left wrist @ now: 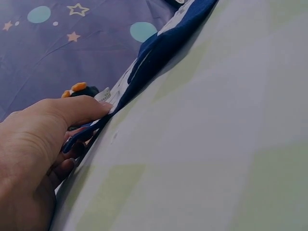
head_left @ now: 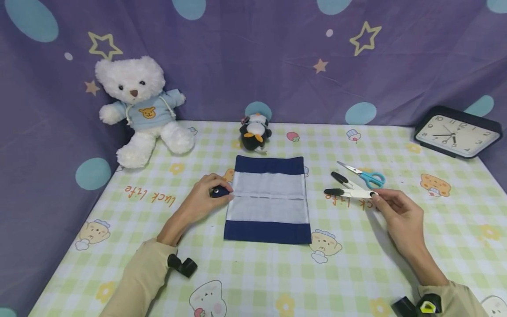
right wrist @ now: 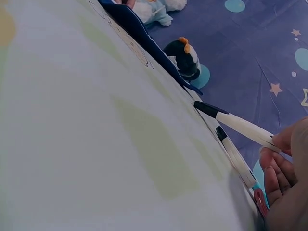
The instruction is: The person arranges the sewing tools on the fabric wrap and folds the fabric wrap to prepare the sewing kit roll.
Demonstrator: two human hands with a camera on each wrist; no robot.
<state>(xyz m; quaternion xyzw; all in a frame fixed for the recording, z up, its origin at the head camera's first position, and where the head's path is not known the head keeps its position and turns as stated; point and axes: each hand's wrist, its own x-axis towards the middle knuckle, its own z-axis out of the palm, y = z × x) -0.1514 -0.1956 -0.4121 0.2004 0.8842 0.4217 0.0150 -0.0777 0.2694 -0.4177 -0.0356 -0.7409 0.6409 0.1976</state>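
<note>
A navy and pale grey cloth case (head_left: pixel 269 209) lies spread flat in the middle of the table. At its left edge my left hand (head_left: pixel 206 196) pinches a navy tab with a round snap (head_left: pixel 219 191) between thumb and fingers; the left wrist view shows the thumb on top of the cloth. To the right, my right hand (head_left: pixel 404 215) holds a white pen with a black cap (head_left: pixel 350 193) by its rear end, the cap pointing left toward the case. A second black-capped white pen (head_left: pixel 345 179) lies just behind it. Beyond that are scissors with blue handles (head_left: pixel 362 174).
Behind the case sits a small penguin plush (head_left: pixel 255 132). A white teddy bear (head_left: pixel 144 112) in a blue hoodie leans at the back left, against a purple curtain (head_left: pixel 269 57). At the back right stands a black-framed clock (head_left: pixel 457 132). A checked cloth (head_left: pixel 253 273) covers the table.
</note>
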